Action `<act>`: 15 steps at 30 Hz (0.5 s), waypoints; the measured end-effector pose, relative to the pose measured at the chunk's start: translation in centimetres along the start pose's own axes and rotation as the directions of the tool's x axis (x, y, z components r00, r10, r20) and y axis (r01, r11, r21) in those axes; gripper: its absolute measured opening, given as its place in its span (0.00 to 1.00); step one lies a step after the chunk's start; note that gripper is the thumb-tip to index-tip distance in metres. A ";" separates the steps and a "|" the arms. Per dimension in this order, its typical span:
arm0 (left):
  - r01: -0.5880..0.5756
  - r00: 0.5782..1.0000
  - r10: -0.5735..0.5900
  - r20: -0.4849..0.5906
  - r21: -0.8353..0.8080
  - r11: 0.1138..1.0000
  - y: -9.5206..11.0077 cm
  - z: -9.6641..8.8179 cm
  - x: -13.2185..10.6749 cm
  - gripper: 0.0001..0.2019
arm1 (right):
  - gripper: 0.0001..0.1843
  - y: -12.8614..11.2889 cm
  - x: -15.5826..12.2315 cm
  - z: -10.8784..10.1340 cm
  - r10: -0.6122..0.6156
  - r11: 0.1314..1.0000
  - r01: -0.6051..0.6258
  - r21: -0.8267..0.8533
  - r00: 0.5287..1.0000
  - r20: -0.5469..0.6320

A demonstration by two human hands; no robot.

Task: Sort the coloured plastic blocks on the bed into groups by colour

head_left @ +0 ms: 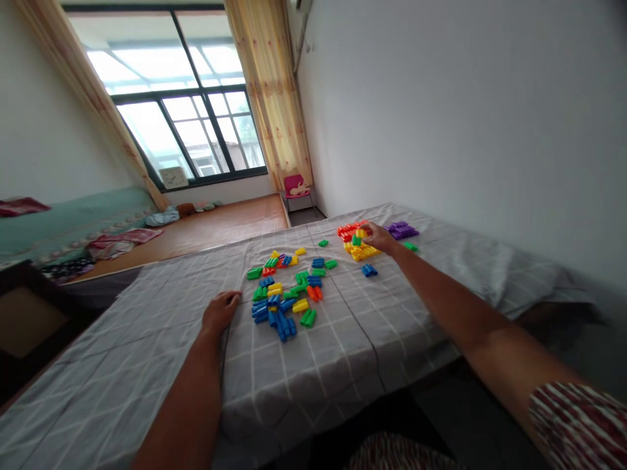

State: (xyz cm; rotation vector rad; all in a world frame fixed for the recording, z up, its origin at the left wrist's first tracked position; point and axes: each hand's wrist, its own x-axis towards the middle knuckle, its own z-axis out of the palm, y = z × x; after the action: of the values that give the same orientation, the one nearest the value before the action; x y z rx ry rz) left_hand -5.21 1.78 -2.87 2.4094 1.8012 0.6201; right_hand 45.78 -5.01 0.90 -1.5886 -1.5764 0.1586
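Observation:
My left hand [220,312] rests on the grey checked cloth, just left of a loose spread of plastic building blocks in blue, green, yellow and red. Its fingers lie loosely outstretched and hold nothing. Farther off on the right, my right hand [378,236] is closed with its fingertips on a yellow block [361,233]. A green block [356,241] shows right beside those fingertips; whether it is also held is unclear. Under and around the hand are a yellow block group [362,252] and a red block group [349,230]. Purple blocks [401,230] lie behind the wrist.
Nearest me in the spread are blue blocks [283,325]. Single blue [369,270] and green [323,243] blocks lie apart. The cloth-covered table [313,365] runs along a white wall [455,117]. Beyond stand a pink chair [294,185] and a window.

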 end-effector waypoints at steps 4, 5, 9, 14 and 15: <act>0.009 1.000 -0.010 0.024 0.028 1.000 0.3 -0.4 0.1 0.21 | 0.23 9.7 -2.5 -8.4 0.288 0.953 -0.301 -0.021 0.929 -0.233; 0.013 0.999 -0.014 0.030 0.032 0.999 0.4 -0.5 0.1 0.21 | 0.23 11.9 -3.4 -10.0 0.329 0.935 -0.352 -0.038 0.903 -0.276; 0.011 0.999 -0.013 0.040 0.047 0.999 0.2 -0.6 0.3 0.22 | 0.20 17.9 -6.7 -13.1 0.369 0.897 -0.425 -0.120 0.870 -0.326; 0.000 1.000 -0.001 0.010 0.045 0.999 -0.7 -0.2 0.5 0.22 | 0.21 18.6 -7.8 -12.5 0.353 0.927 -0.374 -0.035 0.899 -0.260; -0.002 1.000 0.001 0.006 0.041 0.999 -0.8 -0.2 0.5 0.22 | 0.21 18.1 -7.7 -12.4 0.347 0.936 -0.351 0.031 0.903 -0.252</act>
State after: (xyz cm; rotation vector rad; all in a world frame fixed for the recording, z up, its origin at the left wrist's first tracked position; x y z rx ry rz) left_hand -5.88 2.49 -2.81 2.4359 1.8272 0.5810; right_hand 65.77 -14.27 -6.60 -1.8161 -1.0902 0.1302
